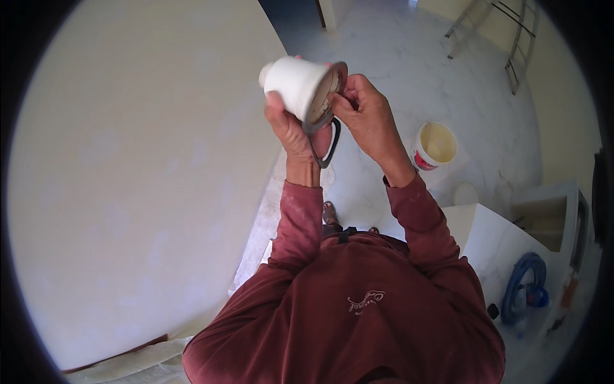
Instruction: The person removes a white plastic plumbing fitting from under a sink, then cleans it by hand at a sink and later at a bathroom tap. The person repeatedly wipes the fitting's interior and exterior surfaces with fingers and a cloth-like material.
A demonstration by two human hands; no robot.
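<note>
A white, round-bodied fitting [291, 83] is held up in front of me. It has a narrower knob at its left end and a flared grey-brown rim at its right end. I cannot make out its exact kind. My left hand [293, 133] is wrapped round its body from below. The fingers of my right hand [371, 115] are bent in a pinch at the rim, touching the pale, uneven face inside it; whether they hold something small is hidden. A black loop [334, 146] hangs below the rim, beside my left wrist.
A pale wall [141, 179] stands close on my left. On the marbled floor [384, 45] ahead to the right is a white bucket [437, 142] with pale residue inside. A metal ladder [518, 41] leans farther back. A blue coiled hose [511, 288] lies at lower right.
</note>
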